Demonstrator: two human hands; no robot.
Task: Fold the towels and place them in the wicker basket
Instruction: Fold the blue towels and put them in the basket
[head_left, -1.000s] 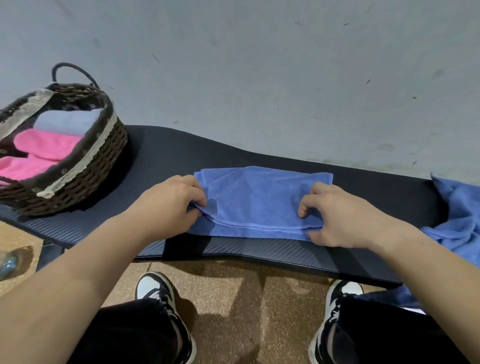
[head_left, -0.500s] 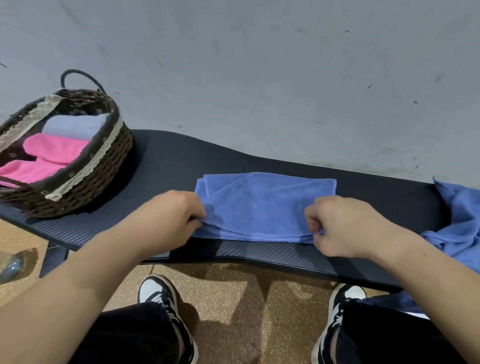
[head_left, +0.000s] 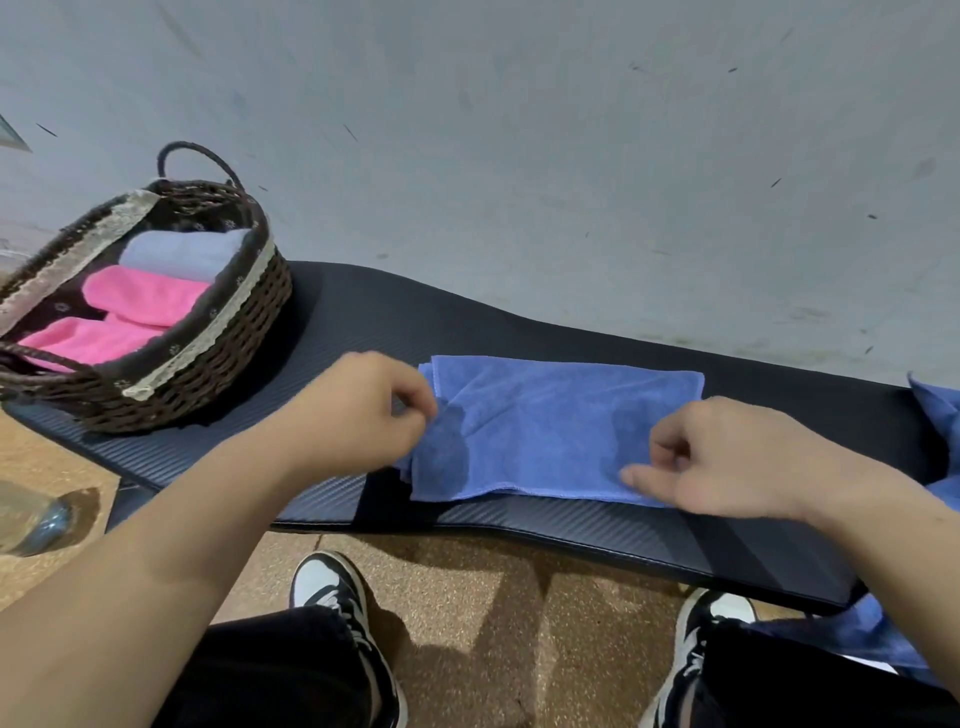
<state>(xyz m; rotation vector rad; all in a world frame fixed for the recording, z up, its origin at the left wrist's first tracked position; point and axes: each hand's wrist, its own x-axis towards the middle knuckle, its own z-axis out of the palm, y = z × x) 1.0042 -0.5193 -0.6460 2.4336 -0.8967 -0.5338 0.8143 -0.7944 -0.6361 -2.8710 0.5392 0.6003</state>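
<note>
A blue towel (head_left: 550, 431), folded into a long band, lies on the black mat (head_left: 363, 322). My left hand (head_left: 358, 415) is at its left end, thumb and forefinger pinched on the rumpled edge. My right hand (head_left: 727, 457) lies on the near right corner, fingers curled and thumb flat on the cloth. The dark wicker basket (head_left: 208, 364) with lace trim stands at the mat's left end. It holds two rolled pink towels (head_left: 140, 296) and a pale blue towel (head_left: 182, 249).
More blue cloth (head_left: 935, 415) is heaped at the mat's right end and hangs down over its edge. A grey wall rises right behind the mat. My knees and shoes (head_left: 332, 592) are below its front edge, on a speckled floor. A clear bottle (head_left: 31, 519) lies at the left.
Both hands let go of the near long edge. My left hand moved up to the towel's left end and my right hand slid to the near right corner. The view shifted slightly.
</note>
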